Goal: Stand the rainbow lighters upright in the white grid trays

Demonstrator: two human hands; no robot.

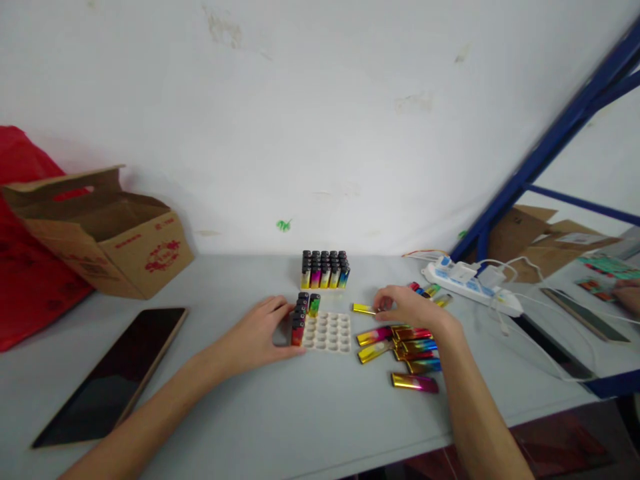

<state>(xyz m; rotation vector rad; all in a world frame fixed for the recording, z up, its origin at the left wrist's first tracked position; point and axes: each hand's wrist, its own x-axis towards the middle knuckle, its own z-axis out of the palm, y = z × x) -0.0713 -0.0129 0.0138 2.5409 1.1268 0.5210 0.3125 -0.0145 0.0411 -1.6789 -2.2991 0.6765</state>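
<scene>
A white tray (333, 333) with round hollows lies mid-table. Several lighters (299, 320) stand upright in its left column, and a green lighter (315, 305) stands beside them at the back. My left hand (267, 331) is spread around the tray's left side, thumb at the front corner, fingers against the standing lighters. On the right, my right hand (400, 305) pinches the end of a yellow lighter (363, 309) lying level. A pile of shiny coloured lighters (413, 345) lies near my right wrist. Behind the tray stands a full block of upright lighters (325, 272).
A dark tablet (113, 377) lies at the left, before an open cardboard box (107, 240) and a red bag (30, 253). A white power strip (473, 290) with cables sits right, near a blue frame (540, 130). Another person's hand (629, 295) shows far right.
</scene>
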